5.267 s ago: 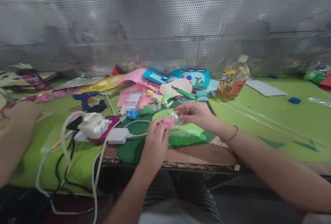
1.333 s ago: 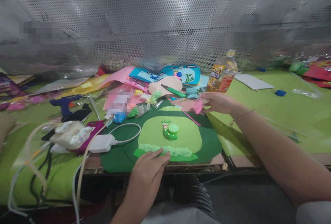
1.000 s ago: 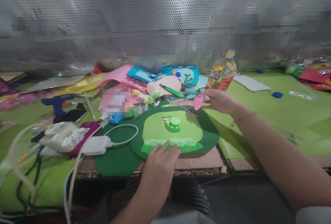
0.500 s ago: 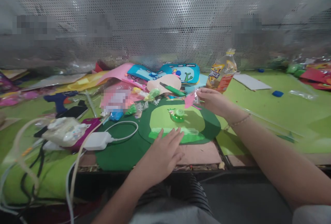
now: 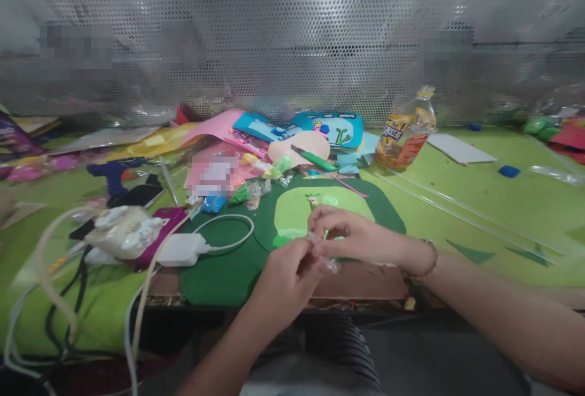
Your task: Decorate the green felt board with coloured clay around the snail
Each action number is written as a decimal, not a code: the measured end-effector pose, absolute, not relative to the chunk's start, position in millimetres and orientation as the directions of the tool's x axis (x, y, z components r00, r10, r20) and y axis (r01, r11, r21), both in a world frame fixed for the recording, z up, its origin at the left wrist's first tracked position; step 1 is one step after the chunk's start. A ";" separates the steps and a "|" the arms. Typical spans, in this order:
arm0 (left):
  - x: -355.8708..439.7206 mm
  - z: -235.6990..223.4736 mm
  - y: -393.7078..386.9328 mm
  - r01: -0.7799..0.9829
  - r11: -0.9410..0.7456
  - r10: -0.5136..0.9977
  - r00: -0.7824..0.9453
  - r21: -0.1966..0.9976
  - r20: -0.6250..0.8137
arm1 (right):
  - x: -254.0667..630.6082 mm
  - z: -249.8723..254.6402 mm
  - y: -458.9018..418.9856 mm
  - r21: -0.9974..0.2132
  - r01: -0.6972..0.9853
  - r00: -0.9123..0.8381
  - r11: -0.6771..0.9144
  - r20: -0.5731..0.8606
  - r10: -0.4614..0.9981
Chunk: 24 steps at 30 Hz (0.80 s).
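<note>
My left hand (image 5: 286, 277) and my right hand (image 5: 359, 234) meet over the near edge of the work, fingertips pinched together on a small clear plastic bag (image 5: 333, 265). Its crumpled end pokes out below my right fingers; whatever it contains is hidden. Beneath the hands lies a light green rounded panel (image 5: 287, 204) on a dark green sheet (image 5: 219, 277). A small green clay figure (image 5: 312, 198) on the panel is partly covered by my right hand.
Behind are a green-handled cutter (image 5: 317, 159), blue decorated pieces (image 5: 336, 123) and a drink bottle (image 5: 404, 131). To the left are a glue gun (image 5: 112, 173), a phone (image 5: 139, 195), a white adapter (image 5: 181, 248) and loose cables. Clear sticks (image 5: 457, 207) lie right.
My right hand has come back from the far side of the panel with the clear plastic bag. My left hand has closed from lying spread, and both now grip the bag.
</note>
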State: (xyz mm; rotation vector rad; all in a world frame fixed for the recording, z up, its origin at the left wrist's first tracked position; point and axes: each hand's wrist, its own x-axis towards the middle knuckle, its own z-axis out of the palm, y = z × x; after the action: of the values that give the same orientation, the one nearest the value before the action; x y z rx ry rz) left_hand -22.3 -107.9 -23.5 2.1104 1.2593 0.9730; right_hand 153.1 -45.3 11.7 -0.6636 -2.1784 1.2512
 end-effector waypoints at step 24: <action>-28.6 -18.2 -119.5 0.397 -0.514 0.857 0.267 0.760 0.440 | 139.5 7.4 -60.4 -0.855 -0.038 -0.774 0.518 0.353 0.525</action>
State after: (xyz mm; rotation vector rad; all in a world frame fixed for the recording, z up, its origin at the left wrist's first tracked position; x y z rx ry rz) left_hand -28.6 -119.5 -18.2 2.0336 1.1291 1.1864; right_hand 139.5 -60.4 7.4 -0.3955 -2.1688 1.2415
